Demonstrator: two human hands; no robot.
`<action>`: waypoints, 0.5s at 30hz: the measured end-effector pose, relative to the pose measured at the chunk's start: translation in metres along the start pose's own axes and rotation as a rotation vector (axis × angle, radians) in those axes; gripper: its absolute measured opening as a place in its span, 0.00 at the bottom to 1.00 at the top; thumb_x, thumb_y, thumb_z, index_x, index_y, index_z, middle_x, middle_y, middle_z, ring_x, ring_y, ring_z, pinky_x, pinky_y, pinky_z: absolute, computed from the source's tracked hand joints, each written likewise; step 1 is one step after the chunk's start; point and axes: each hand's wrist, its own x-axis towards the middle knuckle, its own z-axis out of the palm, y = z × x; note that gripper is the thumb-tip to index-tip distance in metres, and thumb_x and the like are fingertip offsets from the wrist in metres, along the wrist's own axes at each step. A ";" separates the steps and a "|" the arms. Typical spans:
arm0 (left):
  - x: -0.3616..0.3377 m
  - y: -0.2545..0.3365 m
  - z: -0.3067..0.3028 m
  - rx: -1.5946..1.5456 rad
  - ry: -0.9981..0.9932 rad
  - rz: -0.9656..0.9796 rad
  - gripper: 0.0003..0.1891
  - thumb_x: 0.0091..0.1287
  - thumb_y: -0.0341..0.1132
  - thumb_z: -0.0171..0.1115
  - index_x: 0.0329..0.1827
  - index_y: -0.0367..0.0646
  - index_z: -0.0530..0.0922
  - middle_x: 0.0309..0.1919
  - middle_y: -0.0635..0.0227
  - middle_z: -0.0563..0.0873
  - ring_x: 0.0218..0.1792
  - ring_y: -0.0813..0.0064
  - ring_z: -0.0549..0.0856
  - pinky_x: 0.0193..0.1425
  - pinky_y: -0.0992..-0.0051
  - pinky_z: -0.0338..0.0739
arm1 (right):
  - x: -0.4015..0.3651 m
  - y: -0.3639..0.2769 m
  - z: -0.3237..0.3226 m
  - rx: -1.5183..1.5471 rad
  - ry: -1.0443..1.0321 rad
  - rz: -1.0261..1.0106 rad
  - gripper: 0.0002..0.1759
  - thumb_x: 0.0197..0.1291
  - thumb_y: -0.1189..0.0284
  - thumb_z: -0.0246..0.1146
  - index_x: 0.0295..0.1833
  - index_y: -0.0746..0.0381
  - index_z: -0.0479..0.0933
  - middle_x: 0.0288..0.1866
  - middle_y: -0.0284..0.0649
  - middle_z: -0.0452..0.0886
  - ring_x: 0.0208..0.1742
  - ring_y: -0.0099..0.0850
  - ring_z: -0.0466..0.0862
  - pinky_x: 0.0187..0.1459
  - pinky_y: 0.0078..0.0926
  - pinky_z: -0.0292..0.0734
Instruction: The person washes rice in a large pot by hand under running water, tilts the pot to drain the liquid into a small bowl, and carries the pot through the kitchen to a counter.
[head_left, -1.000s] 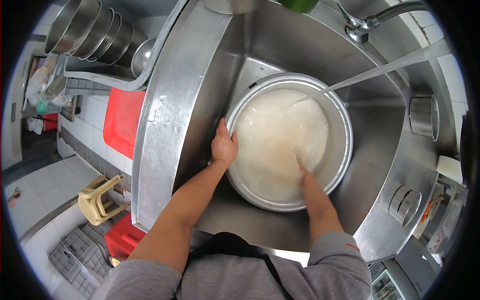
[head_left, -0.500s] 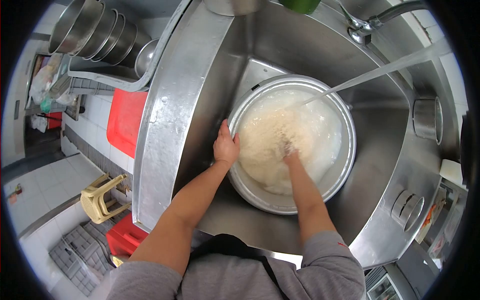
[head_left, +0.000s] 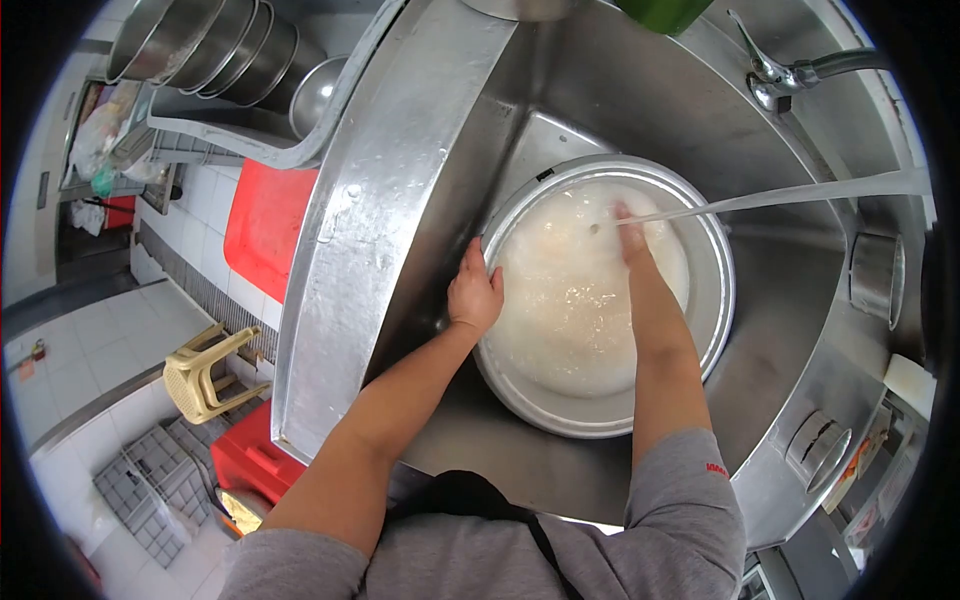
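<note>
Steel sink (head_left: 625, 85) cradling a metal pot (head_left: 711, 285), heavy-looking with cloudy water (head_left: 565, 335); left hand (head_left: 475, 298) clasps its slick-looking rim at nine o'clock, best paired with three, while the right hand's (head_left: 631, 237) submerged fingers, near twelve, hide their spread and any hold.

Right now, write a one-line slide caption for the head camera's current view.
Left hand on the rim, right hand in cloudy liquid filling a round silver metal pot.

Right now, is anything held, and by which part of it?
The left hand holds the large pot by its rim, on the left side. The right hand dips in cloudy liquid; its grip cannot be told.
</note>
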 end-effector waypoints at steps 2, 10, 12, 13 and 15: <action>-0.001 0.002 -0.001 0.001 -0.012 -0.016 0.30 0.55 0.34 0.56 0.59 0.35 0.55 0.49 0.44 0.71 0.46 0.47 0.74 0.49 0.62 0.69 | -0.002 0.005 0.009 0.045 -0.062 -0.125 0.22 0.58 0.60 0.51 0.54 0.63 0.70 0.55 0.37 0.70 0.58 0.28 0.66 0.59 0.27 0.56; -0.001 0.001 0.001 0.038 0.001 -0.009 0.29 0.56 0.35 0.54 0.60 0.38 0.55 0.51 0.48 0.70 0.44 0.49 0.76 0.46 0.60 0.71 | -0.063 0.064 0.082 -0.216 -0.257 0.042 0.21 0.54 0.61 0.55 0.50 0.63 0.72 0.54 0.41 0.71 0.58 0.32 0.67 0.59 0.25 0.57; -0.001 0.001 0.001 0.044 0.012 0.000 0.29 0.56 0.36 0.54 0.60 0.39 0.55 0.52 0.48 0.70 0.44 0.49 0.76 0.46 0.60 0.71 | -0.060 0.061 0.079 -0.250 -0.277 0.056 0.21 0.54 0.61 0.55 0.50 0.62 0.72 0.54 0.41 0.71 0.58 0.32 0.67 0.59 0.25 0.58; -0.002 0.001 0.001 0.041 0.013 0.004 0.29 0.56 0.36 0.54 0.60 0.39 0.55 0.52 0.48 0.70 0.44 0.49 0.76 0.46 0.60 0.71 | -0.077 0.064 0.084 -0.346 -0.325 0.039 0.22 0.53 0.61 0.55 0.51 0.62 0.71 0.54 0.42 0.71 0.58 0.33 0.67 0.59 0.26 0.58; -0.001 0.001 0.002 0.048 0.015 -0.001 0.29 0.56 0.35 0.54 0.60 0.39 0.55 0.52 0.49 0.70 0.44 0.50 0.76 0.46 0.60 0.71 | -0.113 0.072 0.081 -0.538 -0.419 0.006 0.23 0.53 0.61 0.55 0.52 0.62 0.70 0.55 0.43 0.69 0.58 0.34 0.66 0.59 0.27 0.57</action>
